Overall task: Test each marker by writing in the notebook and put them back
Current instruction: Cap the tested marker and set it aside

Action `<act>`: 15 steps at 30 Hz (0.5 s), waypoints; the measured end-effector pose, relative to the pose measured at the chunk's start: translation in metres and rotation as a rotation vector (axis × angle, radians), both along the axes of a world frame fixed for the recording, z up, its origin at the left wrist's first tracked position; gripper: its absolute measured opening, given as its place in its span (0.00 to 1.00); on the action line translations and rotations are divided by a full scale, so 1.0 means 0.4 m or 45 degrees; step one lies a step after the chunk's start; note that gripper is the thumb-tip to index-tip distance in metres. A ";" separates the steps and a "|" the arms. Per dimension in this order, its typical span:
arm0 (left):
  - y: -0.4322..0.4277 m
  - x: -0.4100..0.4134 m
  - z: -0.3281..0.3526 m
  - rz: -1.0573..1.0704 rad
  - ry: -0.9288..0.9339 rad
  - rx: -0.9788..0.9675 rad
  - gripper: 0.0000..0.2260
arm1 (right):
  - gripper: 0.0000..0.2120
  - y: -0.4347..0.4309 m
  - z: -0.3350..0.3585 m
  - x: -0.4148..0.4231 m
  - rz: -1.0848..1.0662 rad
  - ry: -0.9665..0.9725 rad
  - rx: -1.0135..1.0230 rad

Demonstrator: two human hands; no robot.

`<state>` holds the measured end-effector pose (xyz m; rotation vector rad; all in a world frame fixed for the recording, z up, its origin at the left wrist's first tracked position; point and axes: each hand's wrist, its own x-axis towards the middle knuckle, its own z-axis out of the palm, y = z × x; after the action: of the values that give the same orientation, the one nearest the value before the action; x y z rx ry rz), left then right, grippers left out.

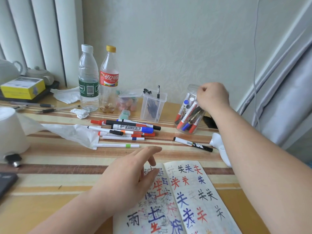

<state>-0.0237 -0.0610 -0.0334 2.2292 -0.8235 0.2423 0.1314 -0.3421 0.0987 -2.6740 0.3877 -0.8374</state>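
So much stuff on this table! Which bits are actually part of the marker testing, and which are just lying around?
Part of the job: notebook, marker jar, pile of loose markers, lone black marker.

Just lying about: water bottle, cola bottle, yellow box, white paper roll, clear tub.

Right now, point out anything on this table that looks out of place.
A heap of markers lies loose on the table, one black marker lies apart near the jar, and crumpled tissue sits by the bottles.
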 end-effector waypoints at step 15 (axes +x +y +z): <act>0.003 0.001 0.002 0.027 0.035 0.057 0.19 | 0.23 0.002 -0.076 -0.040 0.055 0.020 0.406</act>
<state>-0.0232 -0.0597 -0.0327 2.2792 -0.7983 0.2041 0.1153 -0.3413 0.0682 -2.3862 0.4269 -0.6782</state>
